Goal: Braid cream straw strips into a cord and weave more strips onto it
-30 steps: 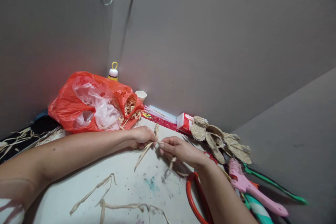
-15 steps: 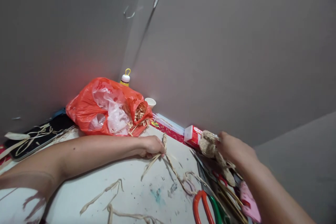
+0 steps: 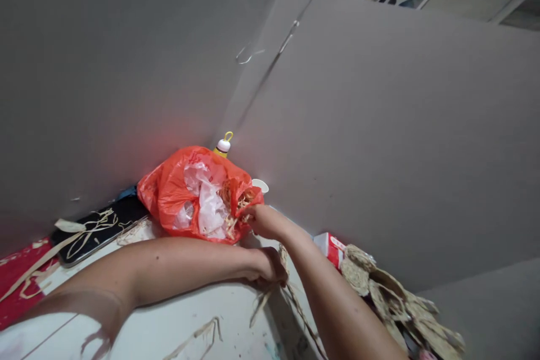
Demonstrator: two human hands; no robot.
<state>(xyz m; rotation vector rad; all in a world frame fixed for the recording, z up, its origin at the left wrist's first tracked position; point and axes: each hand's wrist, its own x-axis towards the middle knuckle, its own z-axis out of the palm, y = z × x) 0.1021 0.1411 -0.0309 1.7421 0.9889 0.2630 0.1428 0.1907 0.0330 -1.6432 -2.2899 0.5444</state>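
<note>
My left hand (image 3: 265,270) rests on the white table (image 3: 177,320) with its fingers closed on a plaited straw strip (image 3: 282,278), whose loose ends trail down across the table. My right hand (image 3: 259,219) reaches over the left wrist to the mouth of the orange plastic bag (image 3: 169,197), its fingers pinched among the dry straw (image 3: 238,205) that spills from the bag. Whether the right fingers hold a strand is not visible.
Grey partition walls close the corner. Behind the bag stand a yellow-capped bottle (image 3: 223,145) and a white cup (image 3: 260,184). A red-and-white box (image 3: 331,247) and several woven straw pieces (image 3: 379,287) lie at the right. A black tray (image 3: 99,228) with straw lies at the left.
My right hand left the woven pieces at the right and swung left across to the orange bag's mouth. The left hand kept hold of the plait. The view tilted upward.
</note>
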